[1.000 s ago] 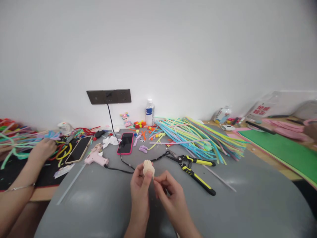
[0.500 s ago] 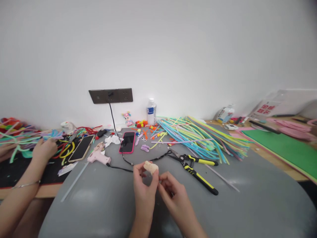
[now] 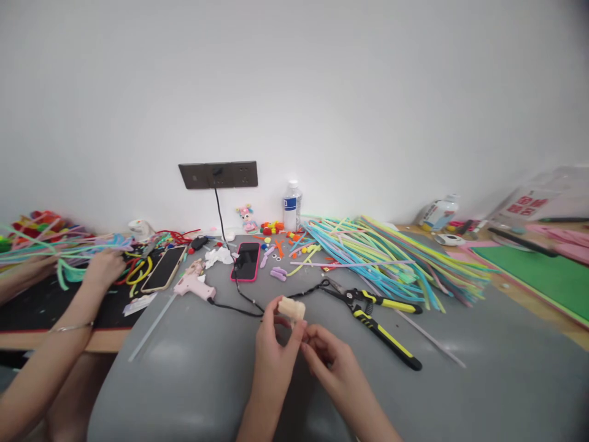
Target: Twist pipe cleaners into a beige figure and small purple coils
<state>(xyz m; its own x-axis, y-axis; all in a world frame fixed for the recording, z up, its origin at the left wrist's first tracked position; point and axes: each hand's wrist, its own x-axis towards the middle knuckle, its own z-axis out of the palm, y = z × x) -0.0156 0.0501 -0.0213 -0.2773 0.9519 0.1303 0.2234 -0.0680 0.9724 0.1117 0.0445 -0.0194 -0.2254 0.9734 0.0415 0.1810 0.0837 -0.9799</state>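
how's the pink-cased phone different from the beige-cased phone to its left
The pink-cased phone lies on the grey table; the beige-cased phone lies at the edge of a black mat. The pink one sits almost square to the view, with a black cable by its left edge; the beige one slants, top to the right. Both lie flat, dark screens up.
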